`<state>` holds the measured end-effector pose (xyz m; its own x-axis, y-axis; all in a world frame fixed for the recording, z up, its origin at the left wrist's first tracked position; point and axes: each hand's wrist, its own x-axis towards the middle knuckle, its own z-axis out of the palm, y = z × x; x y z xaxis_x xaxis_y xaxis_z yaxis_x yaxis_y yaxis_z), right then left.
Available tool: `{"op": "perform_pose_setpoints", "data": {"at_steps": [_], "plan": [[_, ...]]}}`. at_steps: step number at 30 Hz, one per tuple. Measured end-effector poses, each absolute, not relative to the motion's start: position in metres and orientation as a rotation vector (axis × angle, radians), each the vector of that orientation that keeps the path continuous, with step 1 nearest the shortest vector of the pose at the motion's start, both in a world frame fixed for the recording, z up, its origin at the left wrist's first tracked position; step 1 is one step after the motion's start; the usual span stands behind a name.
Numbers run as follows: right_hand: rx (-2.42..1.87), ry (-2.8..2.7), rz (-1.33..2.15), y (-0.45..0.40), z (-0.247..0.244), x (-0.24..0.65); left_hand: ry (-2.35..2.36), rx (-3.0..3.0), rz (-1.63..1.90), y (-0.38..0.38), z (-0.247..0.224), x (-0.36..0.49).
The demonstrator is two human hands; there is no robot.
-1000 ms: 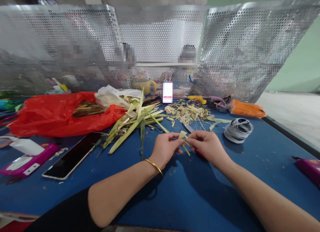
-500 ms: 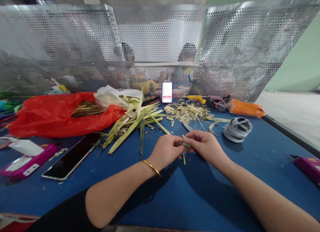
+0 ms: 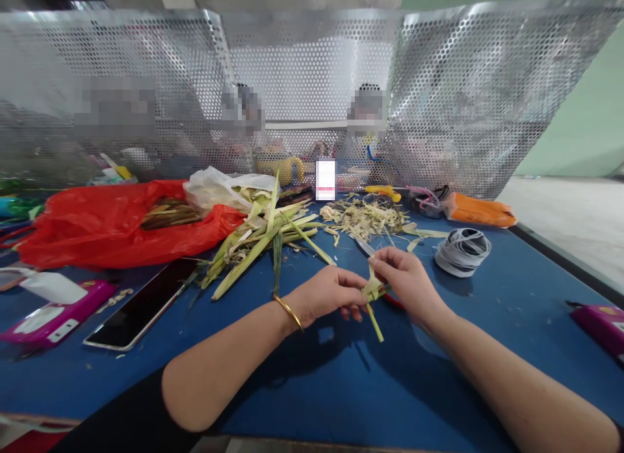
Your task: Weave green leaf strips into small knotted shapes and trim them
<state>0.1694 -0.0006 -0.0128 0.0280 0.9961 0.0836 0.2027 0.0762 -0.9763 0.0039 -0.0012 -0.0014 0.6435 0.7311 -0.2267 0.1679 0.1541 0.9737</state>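
pinching a pale leaf piece (image 3: 372, 289), the left hand (image 3: 329, 296) holds its fingers narrow while the right hand (image 3: 407, 285) nips the upper end. left of the fingers, an open red bag (image 3: 92, 222) contains brown leaves (image 3: 170, 214); nearer them, a white bag (image 3: 219, 185) borders green stalks (image 3: 246, 264), its contents hard to make out. the right fingers partly hide a grey blade (image 3: 363, 246); far right of them, a purple device (image 3: 599, 327) is cut off. blue tabletop (image 3: 312, 394) spreads from below them toward the person.
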Motion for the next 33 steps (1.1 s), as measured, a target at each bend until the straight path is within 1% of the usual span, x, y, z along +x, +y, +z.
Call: {"op": "perform_pose_setpoints", "data": {"at_steps": [7, 13, 19, 24, 30, 33], "plan": [[-1.326, -1.44, 0.97, -0.005, -0.017, 0.163, 1.001, 1.31, 0.517, -0.012, -0.005, 0.014], [-1.292, -1.415, 0.931, -0.006, -0.02, 0.159, 0.954, 1.371, 0.51, -0.015, -0.005, 0.016], [-1.295, -1.412, 0.996, -0.001, -0.008, 0.168, 1.045, 1.257, 0.622, -0.006, -0.002, 0.008], [-1.272, -1.496, 1.169, -0.003, -0.005, 0.17, 1.068, 1.245, 0.643, 0.001, -0.005, 0.004], [-1.282, -1.375, 1.007, -0.002, -0.019, 0.167, 0.995, 1.262, 0.621, -0.001, -0.004, 0.006], [-1.317, -1.416, 0.95, 0.001, -0.022, 0.169, 0.991, 1.235, 0.606, -0.002, -0.002, 0.007]]}}
